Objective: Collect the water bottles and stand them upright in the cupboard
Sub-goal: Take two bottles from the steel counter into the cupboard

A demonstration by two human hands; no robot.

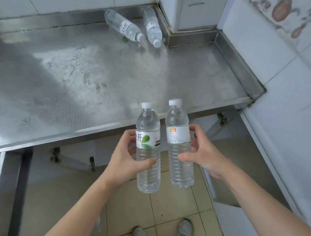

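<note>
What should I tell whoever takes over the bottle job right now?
Left hand: grip shut on the leaf-label bottle, upright.
Right hand: grip shut on the orange-label bottle, upright.
Both are held in front of the steel counter, above the floor.
Two more bottles lie on their sides at the counter's back right corner: one left of the other.
Done: two bottles picked up. Left: stand them in the cupboard, then fetch the two lying ones.

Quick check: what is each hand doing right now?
Left hand: closed around the clear plastic water bottle with the green-leaf label, upright.
Right hand: closed around the clear plastic water bottle with the yellow-logo label, upright.
</note>
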